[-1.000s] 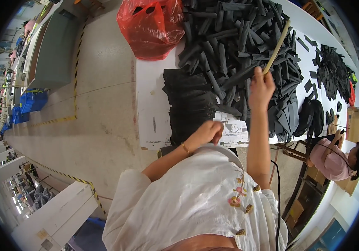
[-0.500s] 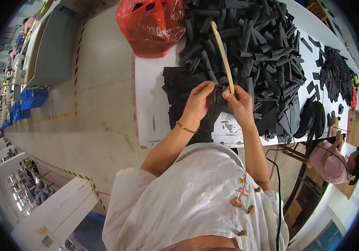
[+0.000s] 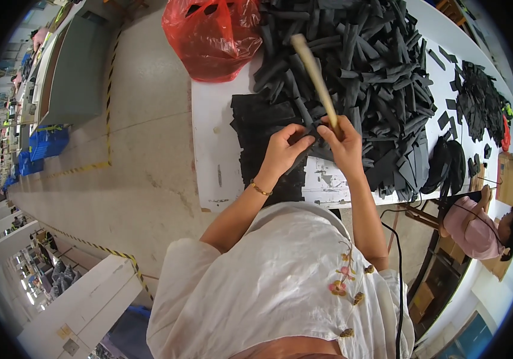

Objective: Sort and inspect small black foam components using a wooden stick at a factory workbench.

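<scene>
One left grip [image 3: 284, 149] and one right grip [image 3: 345, 146] are counted near the centre, with one bracelet [image 3: 261, 189]. One pale stick [image 3: 316, 78] is seen at one o'clock, one red bag [image 3: 213, 46] at eleven, one person in pink [image 3: 471, 227] just past three. The loose black pieces [image 3: 352, 54] at one are too numerous to be counted.

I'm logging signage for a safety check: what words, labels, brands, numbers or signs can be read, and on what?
None can be read.
Red plastic bag, pale stick: no legible text.
Dark marks on the white table: too blurred to tell whether they include lettering.
</scene>
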The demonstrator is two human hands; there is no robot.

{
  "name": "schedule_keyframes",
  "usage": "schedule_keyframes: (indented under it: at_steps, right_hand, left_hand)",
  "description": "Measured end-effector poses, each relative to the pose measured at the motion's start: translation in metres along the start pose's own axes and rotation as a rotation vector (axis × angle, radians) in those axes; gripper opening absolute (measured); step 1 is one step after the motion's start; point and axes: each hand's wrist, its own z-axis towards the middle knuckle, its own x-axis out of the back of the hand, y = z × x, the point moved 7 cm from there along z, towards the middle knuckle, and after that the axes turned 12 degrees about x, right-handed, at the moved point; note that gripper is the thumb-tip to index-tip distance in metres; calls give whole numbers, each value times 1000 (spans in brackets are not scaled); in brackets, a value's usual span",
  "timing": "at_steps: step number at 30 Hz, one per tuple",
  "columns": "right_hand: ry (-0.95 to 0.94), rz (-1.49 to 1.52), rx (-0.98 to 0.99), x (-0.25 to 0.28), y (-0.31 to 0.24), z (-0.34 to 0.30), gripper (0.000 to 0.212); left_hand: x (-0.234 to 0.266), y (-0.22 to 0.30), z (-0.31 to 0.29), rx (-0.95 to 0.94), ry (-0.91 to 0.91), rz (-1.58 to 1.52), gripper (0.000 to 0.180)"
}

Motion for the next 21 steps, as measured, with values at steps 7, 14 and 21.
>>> schedule_keyframes:
  at_steps: [7, 14, 21]
  right_hand:
    - [184, 782, -326, 4, 24, 9, 14]
    - [126, 439, -282, -5, 21, -12, 16]
    - [19, 447, -337, -11, 24, -16, 17]
  left_hand:
    - [1, 8, -4, 17, -11, 67, 17]
    - [-3, 3, -4, 55, -17, -71, 21]
    - [12, -11, 1, -67, 103, -100, 22]
